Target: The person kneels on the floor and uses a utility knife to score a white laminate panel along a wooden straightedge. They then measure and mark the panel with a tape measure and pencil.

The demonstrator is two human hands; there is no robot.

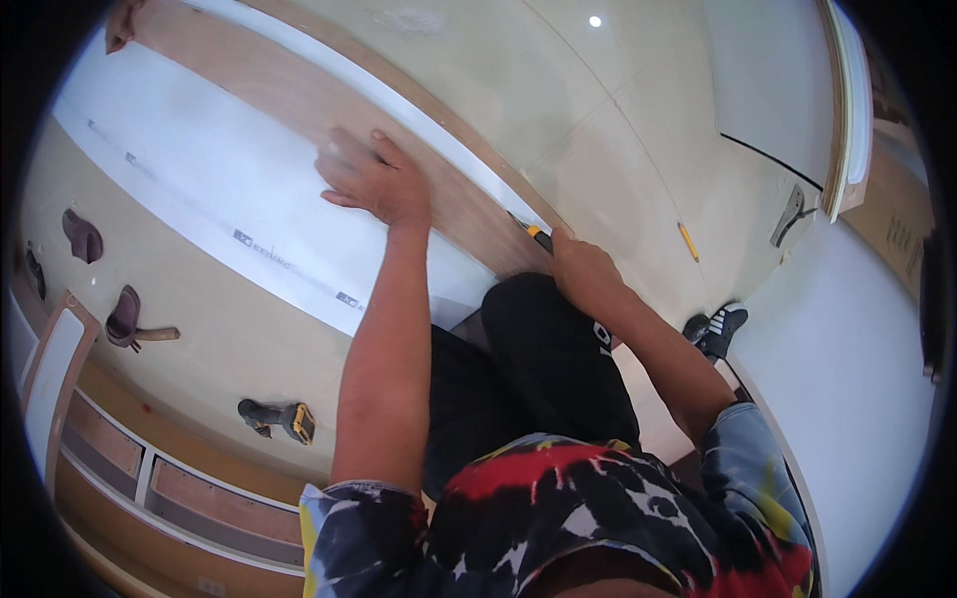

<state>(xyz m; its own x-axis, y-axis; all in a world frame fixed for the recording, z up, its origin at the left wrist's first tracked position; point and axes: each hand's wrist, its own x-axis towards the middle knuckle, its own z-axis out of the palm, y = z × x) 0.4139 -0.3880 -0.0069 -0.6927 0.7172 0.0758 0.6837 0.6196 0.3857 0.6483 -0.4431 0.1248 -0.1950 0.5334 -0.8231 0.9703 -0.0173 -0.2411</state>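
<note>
A long brown wood strip (454,204) lies over a white sheet (199,189) that stretches from the upper left towards my knees. My left hand (384,184) rests on the strip with its fingers stretched out and thumb apart; the fingertips are slightly blurred. Closed in my right hand (586,271) is a utility knife (539,237) with a black and yellow handle. Its tip points at the strip's far edge, by the narrow white band there; whether the blade touches is hard to tell. Another person's hand (121,28) holds the strip's far left end.
A yellow pencil (689,242), a dark-handled tool (790,216) and black shoes (720,329) lie on the floor to the right. Left are brown sandals (124,317), a hammer (155,336) and a cordless drill (284,421). A wooden cabinet frame (150,468) stands lower left, white panels right.
</note>
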